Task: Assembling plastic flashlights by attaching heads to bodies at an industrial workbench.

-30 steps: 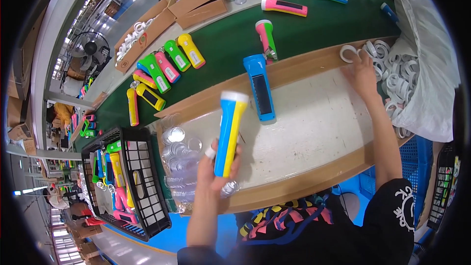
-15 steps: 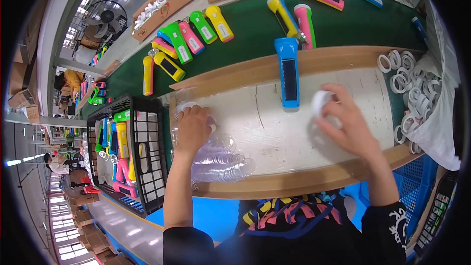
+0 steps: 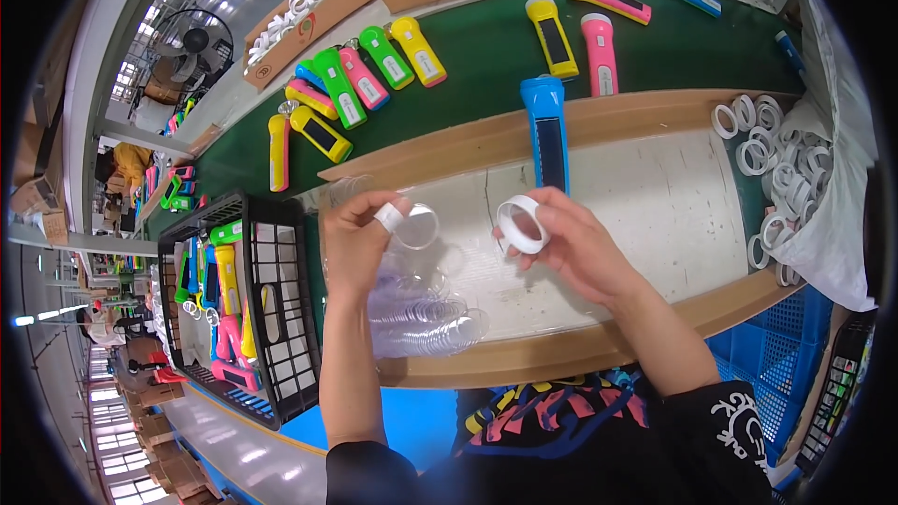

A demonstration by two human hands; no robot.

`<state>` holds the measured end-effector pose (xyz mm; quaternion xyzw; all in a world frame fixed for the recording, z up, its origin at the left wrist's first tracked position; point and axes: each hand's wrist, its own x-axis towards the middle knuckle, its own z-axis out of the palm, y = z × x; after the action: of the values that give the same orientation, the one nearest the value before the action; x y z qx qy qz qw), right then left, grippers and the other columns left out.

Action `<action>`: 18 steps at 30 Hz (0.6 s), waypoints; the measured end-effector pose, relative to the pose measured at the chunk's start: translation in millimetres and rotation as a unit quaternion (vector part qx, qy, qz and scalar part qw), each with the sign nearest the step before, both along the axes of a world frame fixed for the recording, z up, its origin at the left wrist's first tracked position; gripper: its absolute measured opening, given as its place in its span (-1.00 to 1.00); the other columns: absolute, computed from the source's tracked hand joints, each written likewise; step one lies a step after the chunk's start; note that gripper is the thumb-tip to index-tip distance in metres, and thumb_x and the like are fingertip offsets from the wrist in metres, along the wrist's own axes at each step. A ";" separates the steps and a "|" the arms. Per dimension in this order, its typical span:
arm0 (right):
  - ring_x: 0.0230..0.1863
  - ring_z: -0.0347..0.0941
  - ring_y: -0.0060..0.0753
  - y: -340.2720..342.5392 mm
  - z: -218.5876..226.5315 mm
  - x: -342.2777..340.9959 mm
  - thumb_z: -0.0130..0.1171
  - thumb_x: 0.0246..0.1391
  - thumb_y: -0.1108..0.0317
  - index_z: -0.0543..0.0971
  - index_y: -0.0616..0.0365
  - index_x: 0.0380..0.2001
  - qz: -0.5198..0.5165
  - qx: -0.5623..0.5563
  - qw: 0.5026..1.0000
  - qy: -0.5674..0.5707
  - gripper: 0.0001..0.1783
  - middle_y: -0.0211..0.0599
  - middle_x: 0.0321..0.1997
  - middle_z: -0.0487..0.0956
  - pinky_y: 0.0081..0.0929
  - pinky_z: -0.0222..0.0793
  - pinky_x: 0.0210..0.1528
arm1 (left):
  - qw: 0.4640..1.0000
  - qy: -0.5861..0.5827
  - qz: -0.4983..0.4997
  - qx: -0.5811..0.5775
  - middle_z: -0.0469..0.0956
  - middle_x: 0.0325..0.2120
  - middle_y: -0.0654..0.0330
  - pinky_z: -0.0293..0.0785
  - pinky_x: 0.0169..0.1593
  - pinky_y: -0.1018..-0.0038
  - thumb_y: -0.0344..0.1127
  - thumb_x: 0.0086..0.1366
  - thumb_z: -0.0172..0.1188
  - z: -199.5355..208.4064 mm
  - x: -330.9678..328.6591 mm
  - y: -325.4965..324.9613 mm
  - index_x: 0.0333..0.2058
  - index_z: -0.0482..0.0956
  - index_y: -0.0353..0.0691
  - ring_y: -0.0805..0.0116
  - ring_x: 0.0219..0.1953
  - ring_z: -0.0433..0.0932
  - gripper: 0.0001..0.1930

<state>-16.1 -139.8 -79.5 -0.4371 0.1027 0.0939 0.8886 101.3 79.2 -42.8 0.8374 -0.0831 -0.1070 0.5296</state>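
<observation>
A thin clear round lens [image 3: 417,227] is pinched at its edge by my left hand [image 3: 355,234]; a white band shows around one of that hand's fingers. My right hand [image 3: 571,243] grips a white plastic ring [image 3: 510,227] between thumb and fingers, its opening tilted toward the lens. Lens and ring are apart, above the shallow cardboard-edged tray [image 3: 645,215]. Below my left hand, many clear lenses [image 3: 426,323] lie overlapping in rows. Just behind my right hand, a blue flashlight [image 3: 546,126] with a dark panel lies across the tray's far edge.
Loose white rings [image 3: 795,178] heap at the right beside a white plastic bag [image 3: 856,224]. A black crate [image 3: 281,295] of flashlights stands at the left. More coloured flashlights [image 3: 339,89] lie on the green surface beyond the tray. At the back, a cardboard box [image 3: 290,42] holds white rings.
My left hand has lifted off the lens pile with a lens. My right hand has moved left, bringing the white ring near it. The yellow and pink flashlights behind the blue one have shifted apart.
</observation>
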 end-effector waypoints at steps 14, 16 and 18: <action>-0.16 0.47 -0.14 -15.3 -1.5 3.6 -0.34 0.24 0.15 0.39 0.25 -0.11 -0.047 0.347 0.937 -0.019 -0.57 0.06 -0.05 0.47 -0.34 0.39 -0.13 | 0.876 -0.275 -0.062 0.391 0.50 -0.32 -0.11 0.47 -0.25 0.24 -0.05 0.21 0.10 -48.9 140.3 -124.4 0.07 0.39 0.14 0.02 -0.31 0.54 -0.57; -0.16 0.47 -0.16 -18.4 0.3 4.5 -0.35 0.24 0.16 0.33 0.29 -0.02 -0.057 0.330 0.942 -0.003 -0.54 0.07 -0.04 0.46 -0.35 0.39 -0.13 | 0.860 -0.203 -0.088 0.460 0.46 -0.30 -0.17 0.46 -0.19 0.13 0.10 0.21 0.02 -71.3 164.1 -140.9 0.16 0.22 0.35 -0.07 -0.24 0.52 -0.48; -0.18 0.47 -0.13 -21.5 4.9 6.1 -0.37 0.23 0.16 0.36 0.25 -0.18 -0.074 0.325 0.943 0.004 -0.60 0.13 -0.04 0.45 -0.35 0.41 -0.16 | 0.842 -0.219 -0.059 0.490 0.46 -0.26 -0.16 0.44 -0.17 0.08 0.10 0.20 0.03 -76.9 168.1 -149.9 0.08 0.33 0.28 -0.09 -0.20 0.51 -0.55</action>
<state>-10.0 -161.3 -74.6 -0.1157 0.1019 0.0577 0.9864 269.5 -70.7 -119.7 0.9829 -0.1825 0.0213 0.0111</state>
